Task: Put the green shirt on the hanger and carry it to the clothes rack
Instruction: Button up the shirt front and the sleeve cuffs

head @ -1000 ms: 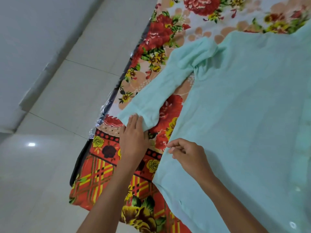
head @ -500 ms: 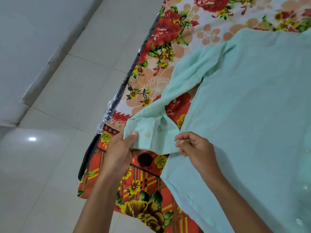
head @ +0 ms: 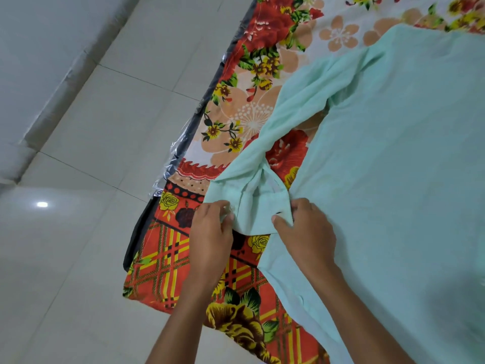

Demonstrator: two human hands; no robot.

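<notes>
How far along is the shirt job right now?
Early. Done: the green shirt lies spread on the floral bedsheet. In hand: the left hand and right hand both pinch the sleeve cuff. Left: no hanger or rack in view, so hanging and carrying remain.

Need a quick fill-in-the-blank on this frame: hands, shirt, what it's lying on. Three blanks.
1. Both hands pinch the cuff of the green shirt's ____.
2. The shirt lies spread on a cloth printed with ____.
3. The left hand grips the cuff's ____ corner, while the right hand grips the opposite one.

Missing words: sleeve; flowers; left
</notes>
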